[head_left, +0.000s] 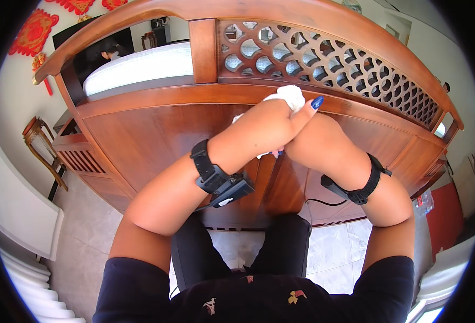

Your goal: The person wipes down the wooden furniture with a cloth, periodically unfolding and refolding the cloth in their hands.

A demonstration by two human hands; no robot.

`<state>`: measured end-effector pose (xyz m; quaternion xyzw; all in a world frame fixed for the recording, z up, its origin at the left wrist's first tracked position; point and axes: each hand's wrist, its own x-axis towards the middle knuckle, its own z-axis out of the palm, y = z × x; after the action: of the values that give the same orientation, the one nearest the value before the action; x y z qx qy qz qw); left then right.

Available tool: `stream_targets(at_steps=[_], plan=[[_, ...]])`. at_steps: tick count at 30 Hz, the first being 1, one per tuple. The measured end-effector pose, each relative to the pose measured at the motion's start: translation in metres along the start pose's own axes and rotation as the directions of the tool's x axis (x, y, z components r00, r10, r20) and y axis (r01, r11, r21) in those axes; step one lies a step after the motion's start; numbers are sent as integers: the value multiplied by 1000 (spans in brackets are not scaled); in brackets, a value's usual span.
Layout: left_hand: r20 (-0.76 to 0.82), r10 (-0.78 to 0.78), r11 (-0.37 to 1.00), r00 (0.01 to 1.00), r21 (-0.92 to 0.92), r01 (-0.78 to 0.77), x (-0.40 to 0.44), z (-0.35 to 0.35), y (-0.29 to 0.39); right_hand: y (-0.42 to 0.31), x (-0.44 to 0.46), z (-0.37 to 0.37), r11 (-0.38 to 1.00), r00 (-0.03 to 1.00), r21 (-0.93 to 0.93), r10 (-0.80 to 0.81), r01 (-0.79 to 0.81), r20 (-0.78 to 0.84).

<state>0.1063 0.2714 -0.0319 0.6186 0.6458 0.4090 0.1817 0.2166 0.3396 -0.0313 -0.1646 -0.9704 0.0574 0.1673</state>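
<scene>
My left hand (294, 117) reaches across to the headboard (151, 126), closed on a crumpled white cloth (290, 96) just under the carved lattice. Its thumb, with a blue nail, points up and to the right. My right hand (278, 153) is mostly hidden behind my left forearm. A few blue-nailed fingertips show below that forearm, curled beside a white edge of cloth. Another bit of white peeks out above the forearm. Whether these are one cloth or two cannot be made out. Both forearms wear black straps with small devices.
The wooden lattice (329, 62) and curved top rail run across the back. Behind the headboard lies a pale mattress (146, 67). On the left stand a wooden stool (38, 137) and a white panel (19, 199). A thin black cable (326, 203) hangs by my right forearm.
</scene>
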Motion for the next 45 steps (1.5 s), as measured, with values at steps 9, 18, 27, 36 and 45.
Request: stream_targets(at_steps=[9, 18, 27, 36, 45], plan=[[108, 67, 988, 992, 133, -82, 15, 50, -25, 36, -28, 44, 963, 970, -122, 242, -240, 5], [-47, 172, 967, 984, 198, -159, 1, 42, -40, 24, -15, 52, 997, 997, 18, 79, -79, -26], [-238, 62, 900, 969, 434, 49, -33, -28, -36, -19, 40, 60, 990, 983, 65, -118, 128, -142], [-432, 5, 962, 902, 250, 114, -74, -94, -63, -92, 93, 68, 909, 923, 171, -361, 381, -136], [-605, 12, 977, 796, 176, 119, -117, -151, -118, -163, 126, 85, 879, 901, 209, -433, 429, -29]])
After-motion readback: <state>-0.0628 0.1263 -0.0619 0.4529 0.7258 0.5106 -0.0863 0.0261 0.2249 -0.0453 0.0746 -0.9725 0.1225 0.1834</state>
